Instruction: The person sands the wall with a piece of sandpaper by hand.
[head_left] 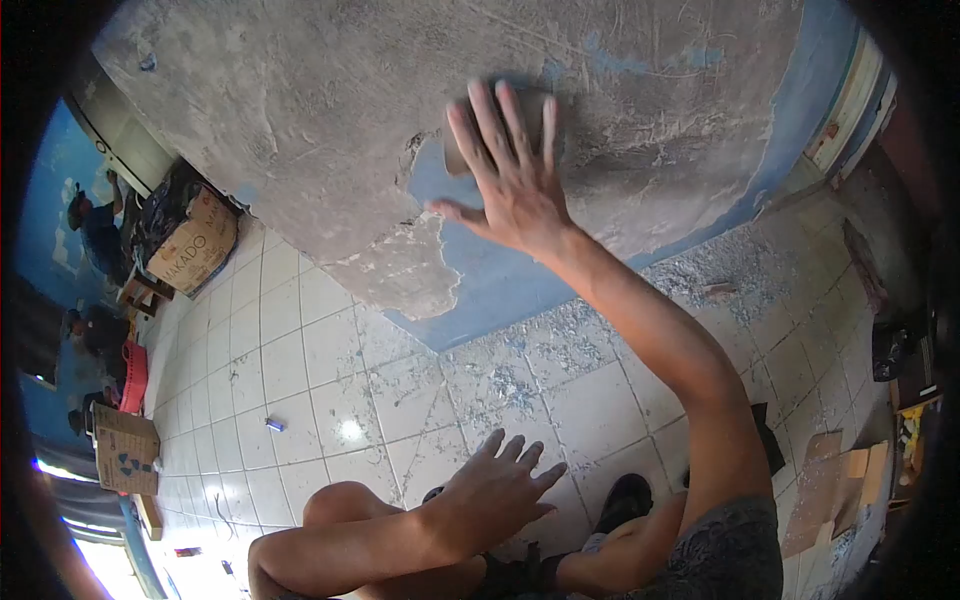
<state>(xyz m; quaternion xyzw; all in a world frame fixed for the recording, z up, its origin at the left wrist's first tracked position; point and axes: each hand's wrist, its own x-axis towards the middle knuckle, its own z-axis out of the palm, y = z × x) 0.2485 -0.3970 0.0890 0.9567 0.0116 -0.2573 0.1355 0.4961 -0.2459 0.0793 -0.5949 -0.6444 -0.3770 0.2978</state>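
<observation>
My right hand lies flat against a rough grey wall, fingers spread and thumb out to the left. Beneath its palm and fingers shows the edge of a thin brownish piece, perhaps sandpaper; most of it is hidden. Around the hand, bare plaster meets remaining patches of blue paint. My left hand hangs in front of my bent knees, fingers apart, holding nothing that I can see.
Paint flakes and dust litter the white tiled floor along the wall's foot. At left stand cardboard boxes and a red basket. Flattened cardboard lies at right. A small blue object rests on the tiles.
</observation>
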